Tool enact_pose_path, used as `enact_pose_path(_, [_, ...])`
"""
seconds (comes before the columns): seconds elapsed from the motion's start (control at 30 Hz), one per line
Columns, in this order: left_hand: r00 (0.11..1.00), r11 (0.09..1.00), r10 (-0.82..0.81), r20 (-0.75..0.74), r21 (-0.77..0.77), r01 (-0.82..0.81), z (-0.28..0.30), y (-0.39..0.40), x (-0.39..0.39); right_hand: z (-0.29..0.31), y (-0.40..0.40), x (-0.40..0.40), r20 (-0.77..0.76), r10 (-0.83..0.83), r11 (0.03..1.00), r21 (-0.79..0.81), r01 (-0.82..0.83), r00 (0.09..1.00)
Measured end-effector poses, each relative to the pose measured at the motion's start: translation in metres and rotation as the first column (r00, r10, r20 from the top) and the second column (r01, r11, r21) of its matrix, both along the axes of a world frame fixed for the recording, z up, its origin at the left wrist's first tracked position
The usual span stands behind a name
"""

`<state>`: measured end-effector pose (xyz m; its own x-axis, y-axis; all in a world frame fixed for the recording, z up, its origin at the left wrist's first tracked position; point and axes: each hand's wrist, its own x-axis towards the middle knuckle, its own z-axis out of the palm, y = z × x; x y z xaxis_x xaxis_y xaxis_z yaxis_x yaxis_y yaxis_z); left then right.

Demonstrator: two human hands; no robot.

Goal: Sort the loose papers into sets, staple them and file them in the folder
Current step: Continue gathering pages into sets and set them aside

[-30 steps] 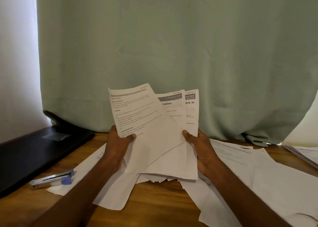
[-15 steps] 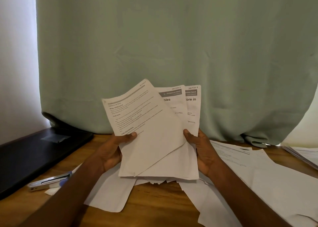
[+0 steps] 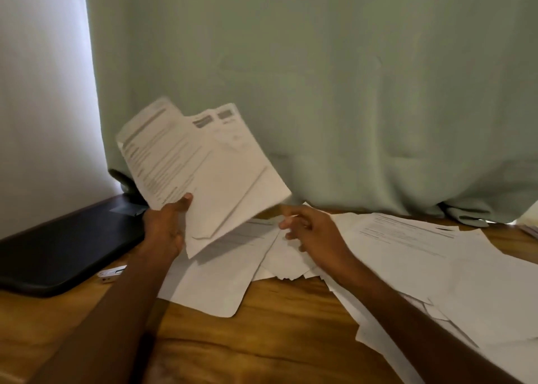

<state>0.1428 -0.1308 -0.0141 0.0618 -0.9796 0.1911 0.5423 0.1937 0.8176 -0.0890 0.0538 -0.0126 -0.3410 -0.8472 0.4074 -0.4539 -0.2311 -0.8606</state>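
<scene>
Left hand (image 3: pixel 167 226) pinches fanned printed sheets (image 3: pixel 203 174), long axis tilted toward upper left. Right hand (image 3: pixel 313 232) loosely curled, empty, over loose papers (image 3: pixel 407 255). Wooden table (image 3: pixel 276 325), green curtain (image 3: pixel 320 77) behind.

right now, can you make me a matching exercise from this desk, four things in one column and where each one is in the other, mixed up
Things
1. fanned sheets
2. black folder
3. stapler
4. right hand

Places
A. flat on the table at the far left
B. over the loose papers, holding nothing
C. raised off the table in the left hand
D. on the wood by the folder's near edge, partly hidden behind the left forearm

Pairs: 1-C, 2-A, 3-D, 4-B
</scene>
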Motion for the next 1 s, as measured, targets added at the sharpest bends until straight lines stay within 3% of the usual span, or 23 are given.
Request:
enact_pose_path(0.03, [0.998, 0.998, 0.059, -0.034, 0.024, -0.058, -0.001, -0.003, 0.003, -0.008, 0.000, 0.007, -0.295, -0.007, 1.000, 0.026, 0.015, 0.956])
enact_pose_path(0.07, [0.994, 0.994, 0.101, -0.051, 0.041, -0.099, -0.002, -0.004, 0.006, -0.015, 0.001, 0.015, -0.496, 0.047, 0.997, 0.079, -0.009, 0.867])
enact_pose_path(0.13, [0.986, 0.988, 0.146, -0.074, 0.067, -0.142, -0.005, -0.007, 0.008, -0.022, 0.001, 0.029, -0.625, 0.224, 0.970, 0.219, -0.107, 0.748])
enact_pose_path(0.2, [0.984, 0.985, 0.157, -0.084, 0.077, -0.151, -0.008, -0.006, 0.007, -0.025, 0.000, 0.038, -0.644, 0.361, 0.929, 0.316, -0.195, 0.675])
enact_pose_path(0.27, [0.986, 0.986, 0.151, -0.069, 0.087, -0.145, -0.010, -0.005, 0.003, -0.025, 0.000, 0.039, -0.671, 0.373, 0.924, 0.330, -0.193, 0.640])
enact_pose_path(0.5, [0.993, 0.992, 0.094, -0.074, 0.090, -0.087, -0.006, 0.000, -0.006, -0.028, -0.006, 0.016, -0.714, 0.223, 0.967, 0.247, -0.060, 0.664])
enact_pose_path(0.67, [0.995, 0.994, 0.084, -0.055, 0.072, -0.080, -0.004, 0.001, -0.005, -0.034, -0.008, 0.029, -0.659, 0.370, 0.919, 0.362, -0.155, 0.655])
enact_pose_path(0.83, [0.999, 0.999, 0.039, -0.017, 0.033, -0.039, -0.007, 0.003, -0.011, -0.016, -0.007, 0.019, -0.697, 0.279, 0.944, 0.324, -0.057, 0.660])
enact_pose_path(1.0, [0.999, 0.999, 0.025, -0.024, 0.038, -0.024, -0.013, -0.004, -0.014, -0.013, -0.003, 0.006, -0.777, 0.094, 0.947, 0.263, 0.185, 0.622])
